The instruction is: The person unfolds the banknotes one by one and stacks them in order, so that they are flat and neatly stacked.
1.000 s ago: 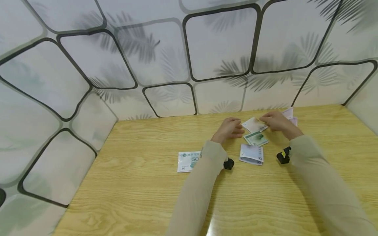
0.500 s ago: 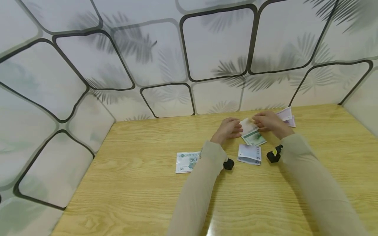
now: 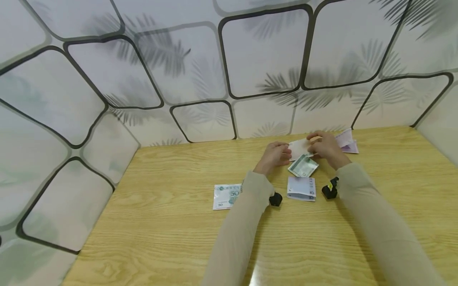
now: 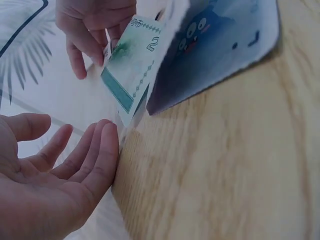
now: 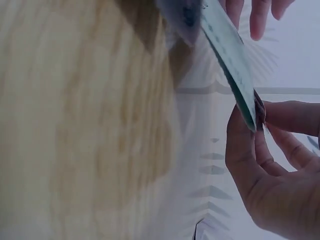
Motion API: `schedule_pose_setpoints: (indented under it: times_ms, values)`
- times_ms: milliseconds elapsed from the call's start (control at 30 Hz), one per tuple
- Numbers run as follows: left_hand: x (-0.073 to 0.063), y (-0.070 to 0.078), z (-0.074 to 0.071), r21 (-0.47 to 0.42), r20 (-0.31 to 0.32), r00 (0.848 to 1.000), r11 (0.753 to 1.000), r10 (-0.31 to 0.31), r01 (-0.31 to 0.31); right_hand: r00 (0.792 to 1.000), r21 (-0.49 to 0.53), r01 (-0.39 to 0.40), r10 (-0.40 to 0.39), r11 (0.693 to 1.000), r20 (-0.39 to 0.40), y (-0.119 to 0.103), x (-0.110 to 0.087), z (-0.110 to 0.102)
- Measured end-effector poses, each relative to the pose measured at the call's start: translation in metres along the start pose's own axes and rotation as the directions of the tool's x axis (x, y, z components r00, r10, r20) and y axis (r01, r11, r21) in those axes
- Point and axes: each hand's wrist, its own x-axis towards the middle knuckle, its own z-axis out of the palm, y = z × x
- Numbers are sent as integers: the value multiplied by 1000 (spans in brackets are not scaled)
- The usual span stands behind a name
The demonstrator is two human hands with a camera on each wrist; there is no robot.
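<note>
- Right hand (image 3: 328,149): grip pinching the right end of the pale banknote (image 3: 297,149), near the bench's (image 3: 161,238) wall-side edge.
- Left hand (image 3: 273,158): grip released, fingers loosely extended, at the pale note's 9 o'clock; contact cannot be confirmed.
- Around the pale note: green banknote (image 3: 303,166) at 6 o'clock, against its near edge; folded lilac banknote (image 3: 301,186) farther out at 6; pink banknotes (image 3: 347,143) at 3, just past the right hand; 50 banknote (image 3: 225,197) at 8.
- Legible: "50", twice, on the last. The lilac note shows a round-eyed cartoon figure.
- Obstructed: left sleeve (image 3: 234,234) covers the 50's right end. Lilac note's digits unreadable.
</note>
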Motion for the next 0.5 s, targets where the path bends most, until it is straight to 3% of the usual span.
schedule_pose_setpoints:
  times_ms: [133,367,500]
  values:
    - [-2,0,-2,-2,-43,999,1000,20,-20,999,60,11,-8,998,-36,-4,-3,-1]
    - [-5,2,-6,-8,-16,999,999,40,-40,991,201,13,15,980,-134,-7,-6,2]
    - [-6,3,-8,-16,9,999,999,41,-41,982,191,68,-32,979,-186,-9,-6,7]
